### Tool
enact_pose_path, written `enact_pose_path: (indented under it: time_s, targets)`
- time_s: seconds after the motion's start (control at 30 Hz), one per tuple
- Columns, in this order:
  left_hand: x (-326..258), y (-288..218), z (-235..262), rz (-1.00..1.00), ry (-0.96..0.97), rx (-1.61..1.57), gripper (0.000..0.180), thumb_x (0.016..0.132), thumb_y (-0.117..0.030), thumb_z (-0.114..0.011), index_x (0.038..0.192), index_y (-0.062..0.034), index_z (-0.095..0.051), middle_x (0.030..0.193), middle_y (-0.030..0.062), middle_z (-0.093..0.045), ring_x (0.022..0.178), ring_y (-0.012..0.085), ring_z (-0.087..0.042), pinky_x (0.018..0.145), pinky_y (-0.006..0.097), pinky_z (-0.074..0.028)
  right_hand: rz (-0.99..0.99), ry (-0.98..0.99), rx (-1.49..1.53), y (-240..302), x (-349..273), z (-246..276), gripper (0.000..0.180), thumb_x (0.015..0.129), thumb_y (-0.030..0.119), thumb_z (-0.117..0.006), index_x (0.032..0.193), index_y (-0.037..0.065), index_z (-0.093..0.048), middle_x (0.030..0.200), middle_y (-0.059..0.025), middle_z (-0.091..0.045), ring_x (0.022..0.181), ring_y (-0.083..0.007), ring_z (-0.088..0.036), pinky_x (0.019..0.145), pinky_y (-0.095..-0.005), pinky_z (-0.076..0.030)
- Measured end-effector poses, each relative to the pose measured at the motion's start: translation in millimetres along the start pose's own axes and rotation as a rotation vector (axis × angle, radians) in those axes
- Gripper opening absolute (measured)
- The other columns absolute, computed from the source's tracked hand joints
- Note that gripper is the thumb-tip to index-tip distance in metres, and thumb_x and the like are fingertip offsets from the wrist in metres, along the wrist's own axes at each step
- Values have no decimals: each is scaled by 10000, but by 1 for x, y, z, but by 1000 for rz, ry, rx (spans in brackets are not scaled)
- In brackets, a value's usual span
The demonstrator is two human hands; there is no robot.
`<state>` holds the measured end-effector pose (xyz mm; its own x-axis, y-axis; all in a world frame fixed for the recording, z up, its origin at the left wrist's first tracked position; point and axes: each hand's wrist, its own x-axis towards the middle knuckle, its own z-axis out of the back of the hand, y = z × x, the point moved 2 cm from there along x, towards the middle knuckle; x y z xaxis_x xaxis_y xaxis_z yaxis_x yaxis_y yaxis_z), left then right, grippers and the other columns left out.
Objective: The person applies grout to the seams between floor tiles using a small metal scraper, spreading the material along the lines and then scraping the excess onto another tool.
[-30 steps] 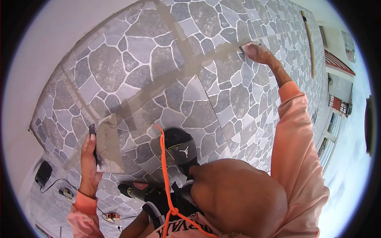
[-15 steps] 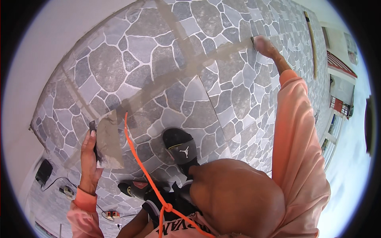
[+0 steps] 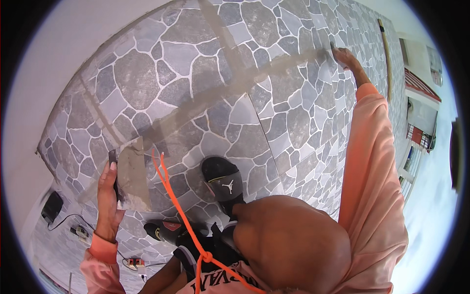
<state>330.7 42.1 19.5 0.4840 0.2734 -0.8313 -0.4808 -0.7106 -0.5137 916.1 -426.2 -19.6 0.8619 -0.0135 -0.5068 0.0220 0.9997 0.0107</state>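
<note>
My left hand is closed on the dark handle edge of a wide scraper, its broad blade smeared with grey-beige paste. It is held above the stone-patterned tile floor. My right arm reaches far out to the right. My right hand is closed on a small dark-edged scraper, whose blade is mostly hidden and seems to touch the tiles. The blade sits at the right end of a long smeared band of grey grout along a tile joint. Another grout strip crosses that band.
An orange cord hangs in front of me. My black shoe stands on the tiles. A long pole lies at the far right. A power strip with cables and a black box are at lower left, near a pale wall.
My right hand has moved a little farther right with the small scraper along the joint. My left hand with the wide scraper has hardly moved. The orange cord's end has swung and now shows two strands.
</note>
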Motion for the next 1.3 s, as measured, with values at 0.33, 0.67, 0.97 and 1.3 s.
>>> enact_pose_path:
  time_s: [0.33, 0.67, 0.97, 1.3]
  targets:
    - [-10, -3, 1, -12, -24, -4, 333, 975, -245, -523, 1249, -58, -545, 1091, 23, -644, 939, 115, -622, 822, 270, -496, 183, -46, -357, 2, 31, -33, 252, 736, 170, -511, 818, -43, -616, 643, -178, -596, 545, -263, -635, 467, -375, -479]
    - [7, -17, -6, -64, 28, 46, 329, 987, -279, -496, 1222, -53, -541, 1069, 23, -633, 918, 110, -620, 799, 263, -501, 548, -142, -221, 64, -57, -83, 342, 802, 265, -543, 855, -65, -616, 739, -236, -629, 703, -358, -638, 653, -452, -485]
    - [2, -34, 16, -188, 47, -14, 357, 1000, -282, -463, 1245, -30, -521, 1109, 46, -624, 948, 129, -625, 830, 277, -512, 757, 213, -75, 198, -207, -149, 328, 825, 290, -598, 819, -37, -617, 714, -180, -625, 666, -299, -616, 627, -401, -477]
    - [-42, -48, 84, -309, 27, -281, 307, 1012, -243, -399, 1200, -27, -513, 1099, 69, -603, 981, 177, -616, 857, 358, -526, 1014, 442, 244, 369, -360, -78, 252, 835, 248, -646, 739, 18, -683, 566, 9, -540, 546, -59, -454, 497, -230, -328]
